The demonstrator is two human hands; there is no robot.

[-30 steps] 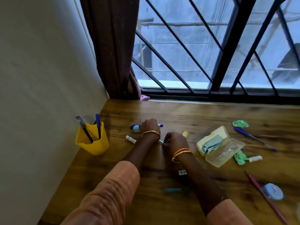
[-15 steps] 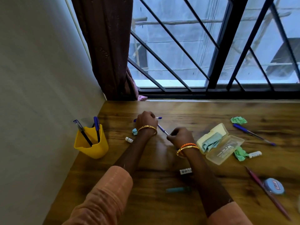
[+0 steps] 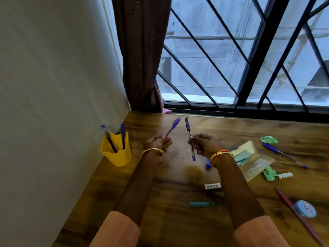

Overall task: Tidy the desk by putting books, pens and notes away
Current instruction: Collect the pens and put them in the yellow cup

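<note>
My left hand (image 3: 157, 143) grips a blue pen (image 3: 173, 126) that points up and away above the wooden desk (image 3: 178, 220). My right hand (image 3: 204, 144) pinches a second blue pen (image 3: 189, 138) held nearly upright, its tip down. A yellow pen cup (image 3: 116, 152) stands to the left by the wall and holds two pens. Another blue pen (image 3: 283, 154) lies on the desk at the right, and a maroon pen (image 3: 299, 216) lies near the front right edge.
An open clear plastic case (image 3: 252, 161) with green paper lies right of my right hand. Crumpled green notes (image 3: 268, 139) (image 3: 269, 173), a white eraser (image 3: 212, 186), a teal stick (image 3: 202, 204), a small blue cap (image 3: 208, 165) and a round blue tape (image 3: 305, 209) are scattered about. A curtain (image 3: 142, 50) hangs at the corner.
Both hands have lifted off the desk, each raising a blue pen into the air. The camera view has tilted slightly.
</note>
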